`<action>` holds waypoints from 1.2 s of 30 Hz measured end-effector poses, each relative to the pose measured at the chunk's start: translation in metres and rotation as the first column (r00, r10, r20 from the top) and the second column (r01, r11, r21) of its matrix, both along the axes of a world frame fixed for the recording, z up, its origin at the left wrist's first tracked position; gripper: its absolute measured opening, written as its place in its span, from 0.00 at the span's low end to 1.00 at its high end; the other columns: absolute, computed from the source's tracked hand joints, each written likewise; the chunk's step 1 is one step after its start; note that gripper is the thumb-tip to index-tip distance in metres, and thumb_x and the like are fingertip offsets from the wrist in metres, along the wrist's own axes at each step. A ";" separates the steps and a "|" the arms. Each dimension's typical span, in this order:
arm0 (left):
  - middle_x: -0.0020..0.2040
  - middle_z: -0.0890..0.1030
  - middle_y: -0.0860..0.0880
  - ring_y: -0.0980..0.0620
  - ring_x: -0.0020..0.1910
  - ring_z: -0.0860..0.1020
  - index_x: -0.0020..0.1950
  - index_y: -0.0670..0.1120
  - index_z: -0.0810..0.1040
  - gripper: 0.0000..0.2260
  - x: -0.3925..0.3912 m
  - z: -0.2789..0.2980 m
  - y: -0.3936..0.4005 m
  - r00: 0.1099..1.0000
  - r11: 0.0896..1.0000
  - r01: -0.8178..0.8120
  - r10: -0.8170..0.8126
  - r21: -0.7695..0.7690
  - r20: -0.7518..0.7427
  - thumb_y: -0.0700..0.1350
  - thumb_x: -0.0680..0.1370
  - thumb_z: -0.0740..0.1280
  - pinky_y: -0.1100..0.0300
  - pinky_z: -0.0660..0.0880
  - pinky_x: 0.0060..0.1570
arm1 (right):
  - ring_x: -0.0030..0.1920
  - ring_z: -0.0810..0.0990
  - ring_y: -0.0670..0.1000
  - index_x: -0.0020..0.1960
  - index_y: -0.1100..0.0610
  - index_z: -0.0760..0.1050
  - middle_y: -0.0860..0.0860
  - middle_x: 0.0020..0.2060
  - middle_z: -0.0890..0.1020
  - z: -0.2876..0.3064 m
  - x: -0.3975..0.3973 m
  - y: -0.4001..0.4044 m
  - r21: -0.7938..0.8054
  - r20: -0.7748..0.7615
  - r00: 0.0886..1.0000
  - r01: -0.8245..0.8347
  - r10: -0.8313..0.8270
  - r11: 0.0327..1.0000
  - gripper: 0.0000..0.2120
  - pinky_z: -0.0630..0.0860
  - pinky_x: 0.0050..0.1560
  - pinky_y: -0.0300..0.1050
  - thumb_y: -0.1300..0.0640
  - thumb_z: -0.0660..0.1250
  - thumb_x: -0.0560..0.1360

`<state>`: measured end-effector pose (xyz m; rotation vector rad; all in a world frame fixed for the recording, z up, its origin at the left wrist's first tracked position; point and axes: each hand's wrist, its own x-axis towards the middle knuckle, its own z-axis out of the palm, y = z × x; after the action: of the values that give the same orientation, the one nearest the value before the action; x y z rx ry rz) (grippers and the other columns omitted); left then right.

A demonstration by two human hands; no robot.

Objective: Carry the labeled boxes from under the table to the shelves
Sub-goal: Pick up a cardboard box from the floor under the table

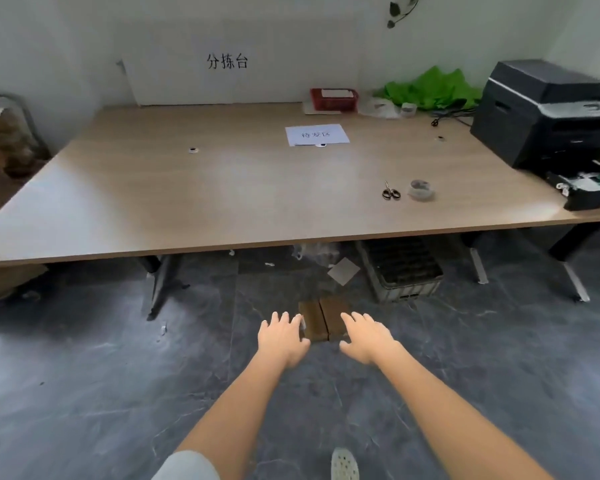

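A small brown cardboard box [323, 318] lies on the dark floor just in front of the wooden table [222, 195], its top flaps closed with a seam down the middle. My left hand [282, 337] reaches to its left side, fingers spread and touching the box's left edge. My right hand [367, 336] is at its right side, fingers spread over the right edge. Neither hand has closed around the box. No label shows on the box from here.
A grey plastic crate [400, 271] sits under the table to the right, with a paper scrap [343, 270] beside it. Table legs [161, 278] stand left. On the table are scissors [391, 192], a tape roll [421, 189], a paper sign [317, 135], a red basket [333, 98] and a black printer [548, 116]. Cardboard boxes [4, 282] sit far left.
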<state>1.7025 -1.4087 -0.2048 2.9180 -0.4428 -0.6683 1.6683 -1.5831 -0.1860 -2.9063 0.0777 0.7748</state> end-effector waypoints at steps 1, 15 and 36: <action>0.75 0.63 0.45 0.43 0.75 0.58 0.75 0.49 0.59 0.26 0.016 -0.006 -0.006 1.000 1.000 -0.006 0.007 0.013 -0.019 0.54 0.77 0.54 0.46 0.57 0.71 | 0.72 0.62 0.59 0.77 0.56 0.51 0.56 0.74 0.62 -0.006 0.017 -0.007 0.011 -0.015 1.000 0.000 0.000 1.000 0.32 0.65 0.69 0.56 0.48 0.56 0.77; 0.75 0.63 0.44 0.44 0.74 0.62 0.76 0.48 0.56 0.27 0.198 -0.177 -0.092 0.920 0.962 -0.258 0.218 -0.085 -0.326 0.53 0.78 0.55 0.47 0.67 0.68 | 0.72 0.64 0.59 0.77 0.56 0.50 0.57 0.74 0.62 -0.181 0.217 -0.076 0.286 -0.319 0.931 0.272 -0.176 0.919 0.32 0.66 0.70 0.55 0.49 0.57 0.78; 0.65 0.75 0.41 0.41 0.57 0.78 0.75 0.46 0.59 0.27 0.391 -0.719 -0.132 0.807 0.798 -0.540 0.399 -0.269 -0.436 0.48 0.76 0.60 0.53 0.77 0.51 | 0.65 0.73 0.61 0.73 0.66 0.59 0.64 0.67 0.71 -0.725 0.404 -0.075 0.299 -0.244 0.918 0.379 -0.314 0.876 0.26 0.74 0.62 0.52 0.57 0.57 0.78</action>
<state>2.0932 -1.5410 -0.9241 2.3135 0.1957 -0.8854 2.0726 -1.6582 -0.9113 -2.3899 0.4306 0.8905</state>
